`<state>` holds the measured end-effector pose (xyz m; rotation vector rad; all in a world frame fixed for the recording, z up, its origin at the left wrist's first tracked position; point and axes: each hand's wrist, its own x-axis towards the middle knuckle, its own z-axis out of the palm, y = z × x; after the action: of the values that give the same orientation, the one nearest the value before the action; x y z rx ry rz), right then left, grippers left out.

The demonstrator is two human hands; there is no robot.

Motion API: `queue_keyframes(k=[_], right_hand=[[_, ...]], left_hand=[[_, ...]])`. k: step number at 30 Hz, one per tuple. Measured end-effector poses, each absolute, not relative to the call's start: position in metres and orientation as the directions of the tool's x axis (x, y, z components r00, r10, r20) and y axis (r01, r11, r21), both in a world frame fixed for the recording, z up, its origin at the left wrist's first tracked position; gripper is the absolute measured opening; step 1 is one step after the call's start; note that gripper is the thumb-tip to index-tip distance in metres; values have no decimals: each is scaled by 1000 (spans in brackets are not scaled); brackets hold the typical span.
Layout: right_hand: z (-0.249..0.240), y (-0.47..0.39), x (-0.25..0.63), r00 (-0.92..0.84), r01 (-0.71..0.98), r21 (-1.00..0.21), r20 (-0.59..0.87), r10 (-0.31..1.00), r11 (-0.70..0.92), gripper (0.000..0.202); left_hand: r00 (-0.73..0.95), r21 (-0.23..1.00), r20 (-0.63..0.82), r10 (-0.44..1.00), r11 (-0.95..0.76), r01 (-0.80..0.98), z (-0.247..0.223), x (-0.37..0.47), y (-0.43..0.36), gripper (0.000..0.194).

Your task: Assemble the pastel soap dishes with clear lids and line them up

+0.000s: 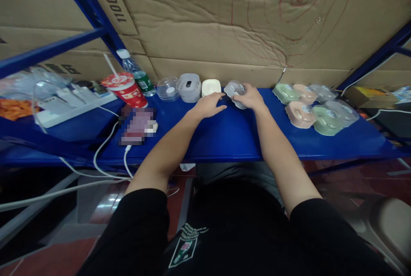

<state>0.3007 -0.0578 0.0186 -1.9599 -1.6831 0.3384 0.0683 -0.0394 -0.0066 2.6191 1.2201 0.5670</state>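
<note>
At the back of the blue table [224, 141], near the cardboard [192, 23], the right hand [253, 98] has its thumb and fingers clamped on a clear box [235, 89], which tilts; the left hand [209, 105] is just to its left, thumb and fingers apart, the fingertips over the front edge of a cream box [211, 85]; whether they touch it, I cannot tell; left of the cream box, just beside it, is a grey tub [189, 90], then a clear tub [168, 89]; farther left stand a bottle [143, 81] and a red cup [127, 92] with a straw [111, 65]; nearer the front edge lies a pixelated item [136, 127]; at the right, well apart from the hands, six lidded boxes [300, 115] sit close together, two green, two pink, two greyish and see-through.
</note>
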Motion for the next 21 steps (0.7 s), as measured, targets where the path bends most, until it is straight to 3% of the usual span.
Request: queue_keyframes(k=[5,11,17,21], right_hand=[[13,-50,298,172,740,-672,178,969,-8,92],[3,-42,280,201,636,-771,220,955,44,84],[5,-45,265,217,546,-836,211,953,61,94],[9,-45,263,226,386,-921,140,964,43,93]], left_hand=[[588,435,260,766,-636,637,-12,73,-35,61],[572,618,372,731,-655,435,-15,85,-37,29],[476,722,406,780,-593,356,-13,88,-39,20],[471,730,407,783,-589,348,-11,88,-37,16]])
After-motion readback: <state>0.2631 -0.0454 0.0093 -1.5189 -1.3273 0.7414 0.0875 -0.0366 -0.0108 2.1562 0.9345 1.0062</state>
